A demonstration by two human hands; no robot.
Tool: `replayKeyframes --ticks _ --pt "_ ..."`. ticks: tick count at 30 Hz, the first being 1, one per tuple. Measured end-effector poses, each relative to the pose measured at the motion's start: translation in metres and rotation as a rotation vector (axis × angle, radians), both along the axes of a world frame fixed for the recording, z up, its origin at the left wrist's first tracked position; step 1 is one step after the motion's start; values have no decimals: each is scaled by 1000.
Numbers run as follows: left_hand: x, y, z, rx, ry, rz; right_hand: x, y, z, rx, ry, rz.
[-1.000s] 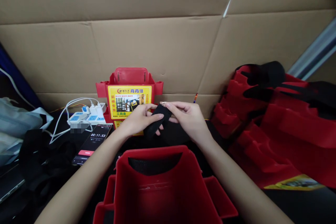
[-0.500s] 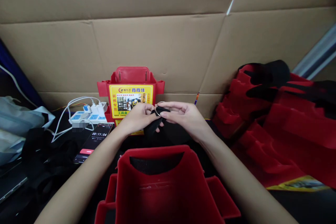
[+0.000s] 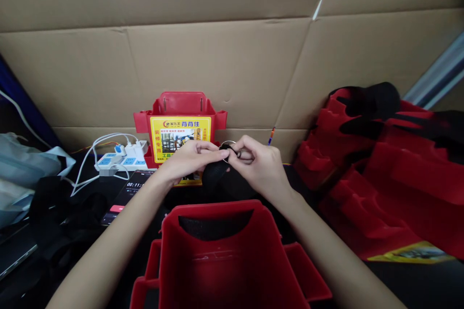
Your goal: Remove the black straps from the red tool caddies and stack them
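The fingertips of both hands meet on a small metal ring (image 3: 229, 150) threaded on a black strap (image 3: 214, 175); the ring is thin and silvery, partly hidden by the fingers; the strap is a dark woven band that hangs from the ring down toward the near side, its lower end lost against the dark surface. The strap and ring sit at the centre of the scene, above and just beyond the far rim of the near red container (image 3: 221, 256), and in front of the labelled red container (image 3: 180, 128).

The left hand (image 3: 188, 158) pinches narrowly, thumb and forefinger closed on the strap at the ring; the remaining fingers curl loosely beneath; the back of the hand faces up; the forearm runs from the near left corner. The right hand (image 3: 258, 164) pinches the ring from the right side, fingers bent and closed tight on it, knuckles up; its forearm runs from the near right corner.

Left of the hands lie a phone (image 3: 127, 193) showing a timer and a white power strip (image 3: 119, 158) with cables; at the right lies a stack of red containers (image 3: 380, 174) with black straps across it; a cardboard wall (image 3: 224, 58) stands at the far side.
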State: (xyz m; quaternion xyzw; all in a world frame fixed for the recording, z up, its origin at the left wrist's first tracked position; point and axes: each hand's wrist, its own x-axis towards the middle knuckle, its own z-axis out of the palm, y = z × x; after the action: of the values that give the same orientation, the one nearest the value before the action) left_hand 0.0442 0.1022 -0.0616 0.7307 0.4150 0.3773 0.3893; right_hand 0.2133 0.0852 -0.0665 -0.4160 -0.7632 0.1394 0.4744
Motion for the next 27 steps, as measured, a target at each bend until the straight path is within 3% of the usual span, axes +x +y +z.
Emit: replayKeyframes --ticks 4,8,14,20,24,27 --pt "5 -1 0 -135 -116 -17 0 3 -2 -37 40 9" --pt "8 -5 1 -138 -53 34 -2 13 -9 -84 84 11" --pt "9 0 -8 3 118 148 -4 15 -14 -91 -1 -62" --pt "11 -1 -8 74 119 65 5 15 -5 -273 132 76" --pt "14 -8 -6 274 264 84 7 16 -7 -365 33 41" --pt "13 -7 -6 243 265 57 8 16 -7 -385 5 67"
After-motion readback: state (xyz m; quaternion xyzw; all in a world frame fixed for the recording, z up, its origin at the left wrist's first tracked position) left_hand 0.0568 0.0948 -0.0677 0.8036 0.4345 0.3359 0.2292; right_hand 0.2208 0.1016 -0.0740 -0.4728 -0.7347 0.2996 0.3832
